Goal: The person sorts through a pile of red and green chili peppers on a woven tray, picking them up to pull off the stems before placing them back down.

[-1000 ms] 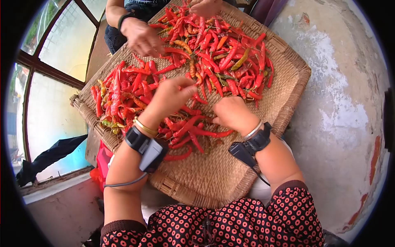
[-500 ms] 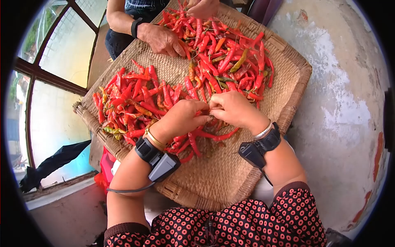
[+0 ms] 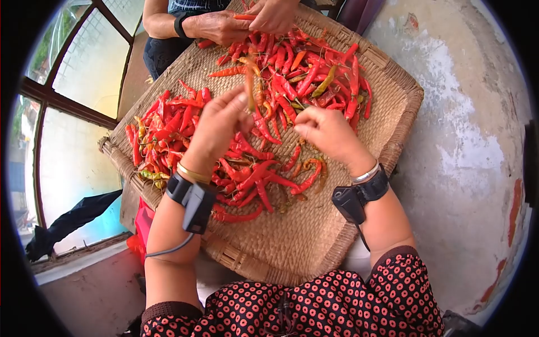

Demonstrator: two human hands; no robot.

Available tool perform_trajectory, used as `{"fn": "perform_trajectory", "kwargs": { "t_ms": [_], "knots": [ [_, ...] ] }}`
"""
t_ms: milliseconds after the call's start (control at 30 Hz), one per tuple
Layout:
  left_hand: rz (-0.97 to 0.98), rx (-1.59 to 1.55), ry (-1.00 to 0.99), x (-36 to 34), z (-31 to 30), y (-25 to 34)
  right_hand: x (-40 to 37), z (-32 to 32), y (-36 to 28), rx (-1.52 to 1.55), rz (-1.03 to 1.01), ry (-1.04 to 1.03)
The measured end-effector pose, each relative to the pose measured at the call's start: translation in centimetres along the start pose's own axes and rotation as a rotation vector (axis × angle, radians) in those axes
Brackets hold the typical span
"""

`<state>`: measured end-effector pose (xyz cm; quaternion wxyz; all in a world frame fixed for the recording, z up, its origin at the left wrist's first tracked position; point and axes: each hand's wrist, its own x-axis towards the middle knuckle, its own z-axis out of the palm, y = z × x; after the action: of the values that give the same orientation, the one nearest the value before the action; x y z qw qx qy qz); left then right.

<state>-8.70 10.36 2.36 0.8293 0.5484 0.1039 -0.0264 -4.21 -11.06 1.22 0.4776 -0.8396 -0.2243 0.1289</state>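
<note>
Held up between the fingers of my left hand is an orange-brown chili pepper, blurred by motion, above the woven tray. My right hand has its thumb and fingertips drawn together at the near edge of the far red chili pile. What those fingertips hold, if anything, is too small to make out. Below and left of my left hand lies another heap of red chilies, with several loose curved ones at its near side.
Across the tray, another person's hands hold an orange-red chili. A framed window stands at the left, with a dark cloth by its sill. A worn plaster wall rises at the right.
My hands have moved apart, the left one up and left with the pepper, the right one slightly right. The other person's hands have come together, and an orange pepper now lies beneath them.
</note>
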Motion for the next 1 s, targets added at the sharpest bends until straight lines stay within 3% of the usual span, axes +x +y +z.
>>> {"fn": "perform_trajectory", "kwargs": {
  "t_ms": [33, 100, 133, 200, 233, 333, 433, 633, 767, 833, 867, 933, 967, 1000],
  "knots": [
    [0.001, -0.003, 0.003, 0.1, -0.2, 0.1, -0.2, 0.3, 0.0, -0.187, -0.058, -0.102],
    [0.061, 0.287, 0.178, 0.0, -0.6, 0.3, -0.8, 0.9, -0.4, -0.538, -0.156, -0.289],
    [0.06, 0.287, 0.182, -0.1, -0.8, 0.2, -1.1, 1.3, -0.4, -0.537, -0.158, -0.292],
    [0.205, 1.04, -0.215, -0.8, -1.0, -0.3, -1.7, 2.1, -0.3, -0.687, -0.123, -0.592],
    [0.184, 1.25, -0.267, -1.5, -0.6, -0.8, -1.9, 2.6, -0.7, -0.729, -0.106, -0.642],
    [0.157, 1.609, -0.394, -3.0, 0.1, -1.6, -2.6, 3.9, -1.7, -0.849, -0.178, -0.639],
    [0.118, 1.707, -0.421, -3.7, 0.1, -1.6, -2.7, 4.9, -1.6, -0.896, -0.257, -0.616],
    [0.141, 1.774, -0.446, -3.4, -0.3, -2.3, -2.5, 6.2, 0.3, -0.866, -0.339, -0.512],
    [0.097, 1.764, -0.449, -3.3, -0.1, -1.6, -1.1, 3.7, -0.1, -0.564, -0.261, -0.404],
    [0.329, 1.496, -0.349, -3.1, -0.5, -1.8, -0.5, 1.8, -0.9, -0.298, -0.147, -0.344],
    [0.329, 1.497, -0.346, -3.0, -0.4, -1.7, -0.4, 1.0, -1.1, -0.194, -0.076, -0.321],
    [0.356, 1.041, -0.421, -2.8, 0.4, -1.3, -0.3, 0.2, -1.0, -0.085, -0.039, -0.294],
    [0.356, 1.04, -0.42, -2.9, 0.8, -1.0, -0.3, -0.3, -1.3, 0.031, 0.026, -0.259],
    [0.255, 0.968, -0.436, -3.1, 1.2, -0.6, -0.4, -0.6, -1.6, 0.146, 0.09, -0.224]
  ]
}}
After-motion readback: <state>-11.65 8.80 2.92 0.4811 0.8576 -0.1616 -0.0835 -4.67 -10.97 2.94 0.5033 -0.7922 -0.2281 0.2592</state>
